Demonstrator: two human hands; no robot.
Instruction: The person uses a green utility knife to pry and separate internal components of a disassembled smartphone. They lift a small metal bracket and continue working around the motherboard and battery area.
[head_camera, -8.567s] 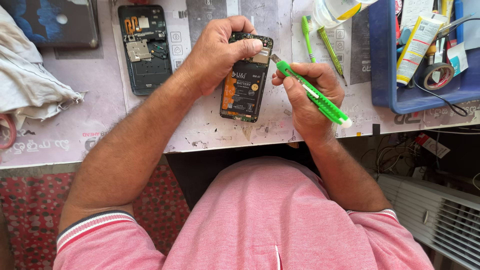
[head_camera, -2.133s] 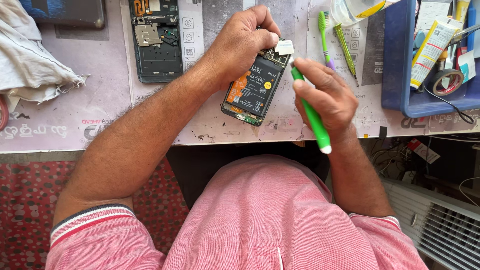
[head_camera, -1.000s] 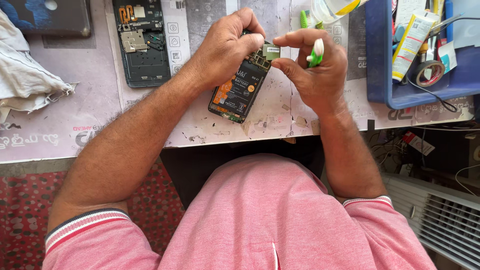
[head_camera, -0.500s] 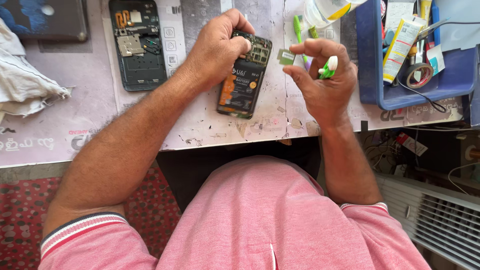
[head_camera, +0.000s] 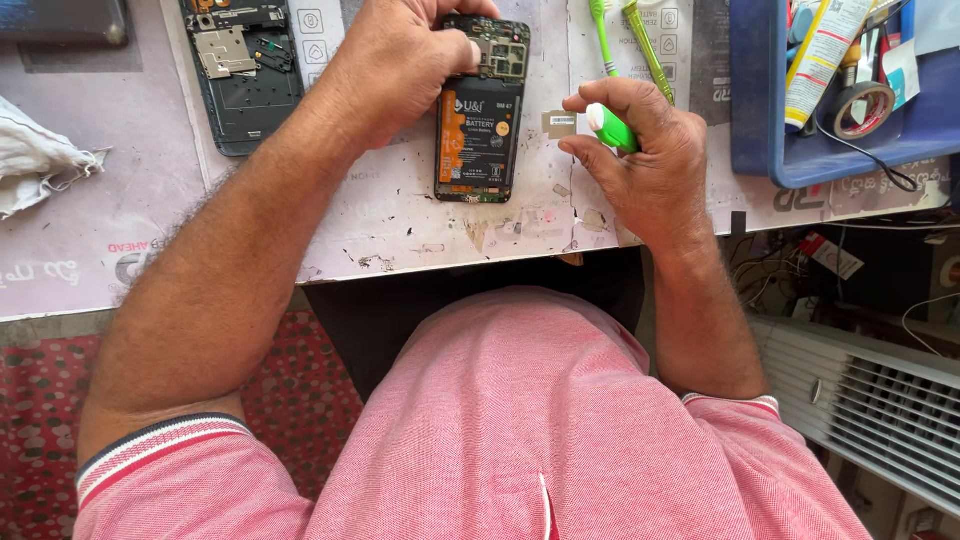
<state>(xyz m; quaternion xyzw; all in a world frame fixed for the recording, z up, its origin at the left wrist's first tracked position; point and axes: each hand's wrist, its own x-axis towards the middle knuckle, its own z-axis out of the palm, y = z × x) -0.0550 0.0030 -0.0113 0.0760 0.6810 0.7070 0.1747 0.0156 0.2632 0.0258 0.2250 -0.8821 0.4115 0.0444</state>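
Observation:
An opened phone (head_camera: 482, 112) with its black-and-orange battery exposed lies on the worktable. My left hand (head_camera: 400, 60) presses down on its upper left corner. My right hand (head_camera: 635, 150) rests to the right of the phone, fingers curled around a green utility knife (head_camera: 612, 128). A small rectangular metal piece (head_camera: 559, 124) lies on the mat just beyond my right fingertips; I cannot tell whether they touch it.
A second opened phone frame (head_camera: 245, 70) lies at the upper left. A white cloth (head_camera: 35, 165) sits at the left edge. Two green tools (head_camera: 630, 40) lie above my right hand. A blue tray (head_camera: 800, 150) with a tube and tape roll stands at right.
The phone went from tilted to lying straight on the mat. My right hand stopped working at its top corner, drew away to the right with the green knife, and the small metal piece now lies apart.

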